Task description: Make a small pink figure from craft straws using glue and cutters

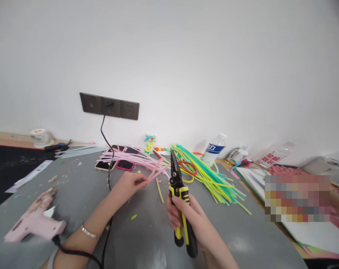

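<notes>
Head view of a grey counter (147, 239). Its far edge meets a white wall (186, 56). Its left edge borders a black surface (7, 168). On the right it is bounded by stacked papers (256, 183). The widest bare area lies between and in front of the two hands, and the far half is crowded. The right hand (187, 218) has its grip closed around the yellow-and-black handles of the wire cutters (178, 186), held just above the counter near its middle. The long axis of the wire cutters runs near to far. The handles point toward the person, and the dark nose points away toward the wall, leaning slightly left, with the jaws together. The left hand (130, 184) has its grip closed, fingertips pinching one end of a pink strip (156, 172). The strip runs rightward and away, and its far end lies just beside the cutter nose. Behind it lie a pink bundle (127, 157) resting over two phones (115, 163) and a green-and-yellow bundle (211, 175) fanning toward the right, with a red loop (187, 167) and a water bottle (214, 147) near it. A pink glue gun (35, 223) lies at the near left, well apart from the hands. Its black cord (103, 130) rises to the wall sockets (109, 106).
</notes>
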`<state>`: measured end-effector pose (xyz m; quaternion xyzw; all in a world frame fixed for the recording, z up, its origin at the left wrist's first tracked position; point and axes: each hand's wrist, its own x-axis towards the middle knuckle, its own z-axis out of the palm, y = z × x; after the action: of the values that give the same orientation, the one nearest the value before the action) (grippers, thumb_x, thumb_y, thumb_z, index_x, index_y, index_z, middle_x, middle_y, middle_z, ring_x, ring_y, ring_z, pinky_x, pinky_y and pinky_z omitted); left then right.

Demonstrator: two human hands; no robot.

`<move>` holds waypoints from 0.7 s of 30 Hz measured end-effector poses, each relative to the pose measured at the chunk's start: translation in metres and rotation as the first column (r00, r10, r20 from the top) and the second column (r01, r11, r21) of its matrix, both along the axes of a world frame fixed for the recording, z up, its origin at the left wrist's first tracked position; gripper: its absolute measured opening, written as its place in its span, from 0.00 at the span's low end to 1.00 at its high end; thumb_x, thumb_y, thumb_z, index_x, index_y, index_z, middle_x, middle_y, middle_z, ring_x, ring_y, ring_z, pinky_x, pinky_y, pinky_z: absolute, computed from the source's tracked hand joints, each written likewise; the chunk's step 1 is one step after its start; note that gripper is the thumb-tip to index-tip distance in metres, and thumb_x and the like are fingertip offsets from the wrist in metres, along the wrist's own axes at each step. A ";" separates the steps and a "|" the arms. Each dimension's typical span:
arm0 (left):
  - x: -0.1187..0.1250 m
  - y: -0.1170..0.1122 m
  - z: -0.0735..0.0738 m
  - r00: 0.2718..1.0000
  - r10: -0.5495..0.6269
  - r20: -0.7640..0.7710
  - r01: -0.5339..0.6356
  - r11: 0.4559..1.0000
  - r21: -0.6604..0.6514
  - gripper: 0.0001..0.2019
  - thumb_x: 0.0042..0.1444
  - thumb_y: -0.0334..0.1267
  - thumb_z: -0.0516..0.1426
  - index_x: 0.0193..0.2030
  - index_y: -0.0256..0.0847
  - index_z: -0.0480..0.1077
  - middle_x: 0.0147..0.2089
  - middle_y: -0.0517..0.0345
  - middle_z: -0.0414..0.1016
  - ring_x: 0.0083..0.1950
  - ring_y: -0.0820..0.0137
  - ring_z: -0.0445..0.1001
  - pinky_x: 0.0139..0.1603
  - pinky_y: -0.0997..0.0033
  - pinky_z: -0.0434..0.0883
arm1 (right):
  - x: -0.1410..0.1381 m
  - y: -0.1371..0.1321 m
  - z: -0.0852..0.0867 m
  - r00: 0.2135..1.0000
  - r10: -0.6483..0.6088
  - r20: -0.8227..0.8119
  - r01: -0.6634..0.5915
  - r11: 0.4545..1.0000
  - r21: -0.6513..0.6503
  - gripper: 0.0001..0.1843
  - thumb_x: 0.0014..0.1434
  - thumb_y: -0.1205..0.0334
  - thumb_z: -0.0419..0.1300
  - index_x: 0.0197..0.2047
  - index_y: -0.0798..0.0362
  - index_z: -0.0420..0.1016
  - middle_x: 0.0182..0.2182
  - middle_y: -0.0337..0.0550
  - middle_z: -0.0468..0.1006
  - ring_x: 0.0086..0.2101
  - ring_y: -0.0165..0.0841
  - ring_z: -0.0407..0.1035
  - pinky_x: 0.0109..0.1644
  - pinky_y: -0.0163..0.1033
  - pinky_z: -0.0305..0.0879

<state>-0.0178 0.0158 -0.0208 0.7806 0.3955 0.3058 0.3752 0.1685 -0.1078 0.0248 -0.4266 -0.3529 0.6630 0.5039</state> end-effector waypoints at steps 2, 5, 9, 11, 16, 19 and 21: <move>0.001 0.000 0.000 0.997 0.013 0.073 -0.007 0.997 -0.082 0.10 0.53 0.44 0.60 0.27 0.40 0.75 0.26 0.58 0.79 0.31 0.67 0.76 0.34 0.74 0.69 | 0.005 0.000 0.001 1.000 -0.022 0.002 0.022 0.999 0.039 0.21 0.53 0.45 0.66 0.36 0.51 0.63 0.23 0.31 0.61 0.19 0.23 0.54 0.24 0.32 0.56; 0.001 0.000 0.002 0.971 0.068 0.228 -0.004 0.963 -0.271 0.13 0.51 0.49 0.61 0.29 0.39 0.74 0.30 0.54 0.81 0.34 0.63 0.79 0.36 0.71 0.72 | 0.022 0.000 0.006 0.979 -0.051 0.195 0.030 0.993 0.111 0.21 0.55 0.43 0.62 0.39 0.52 0.65 0.27 0.36 0.65 0.25 0.29 0.61 0.31 0.37 0.61; 0.000 0.000 0.009 0.942 0.137 0.307 0.014 0.896 -0.443 0.18 0.46 0.54 0.64 0.30 0.38 0.73 0.33 0.50 0.83 0.35 0.63 0.80 0.36 0.69 0.73 | 0.049 0.003 0.001 0.575 -0.201 0.793 0.084 0.979 0.187 0.20 0.55 0.46 0.60 0.43 0.51 0.65 0.36 0.43 0.72 0.37 0.39 0.67 0.43 0.43 0.64; 0.000 -0.001 0.012 0.937 0.147 0.318 0.027 0.875 -0.484 0.19 0.46 0.54 0.64 0.31 0.38 0.73 0.35 0.48 0.84 0.35 0.64 0.81 0.37 0.69 0.74 | 0.060 0.009 -0.012 0.271 -0.203 0.941 0.079 0.979 0.188 0.18 0.53 0.51 0.60 0.42 0.52 0.65 0.39 0.48 0.72 0.39 0.43 0.68 0.45 0.46 0.63; 0.001 -0.006 0.010 0.952 0.063 0.301 0.121 0.824 -0.554 0.18 0.48 0.53 0.64 0.30 0.37 0.72 0.34 0.48 0.84 0.34 0.65 0.81 0.33 0.72 0.73 | 0.079 0.029 -0.055 -0.193 -0.242 0.951 0.114 0.957 0.267 0.20 0.53 0.53 0.60 0.45 0.59 0.69 0.43 0.59 0.72 0.45 0.50 0.68 0.50 0.49 0.62; 0.001 -0.010 0.007 0.967 -0.041 0.253 0.194 0.760 -0.620 0.19 0.48 0.52 0.64 0.27 0.36 0.71 0.32 0.48 0.83 0.30 0.67 0.81 0.27 0.75 0.71 | 0.082 0.036 -0.071 -0.298 -0.281 0.912 0.102 0.941 0.323 0.23 0.55 0.50 0.61 0.47 0.59 0.70 0.43 0.58 0.73 0.46 0.52 0.68 0.49 0.50 0.62; 0.001 -0.012 0.007 0.972 -0.090 0.217 0.215 0.718 -0.662 0.19 0.48 0.52 0.65 0.26 0.36 0.71 0.32 0.48 0.83 0.29 0.69 0.80 0.25 0.76 0.69 | 0.081 0.038 -0.076 -0.338 -0.290 0.895 0.095 0.936 0.340 0.25 0.55 0.49 0.61 0.48 0.60 0.71 0.43 0.59 0.73 0.46 0.53 0.67 0.48 0.50 0.62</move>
<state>-0.0165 0.0038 -0.0139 0.5899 0.3807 0.1729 0.6908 0.2492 -0.0699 -0.0514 -0.8035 -0.5736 -0.0687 0.1436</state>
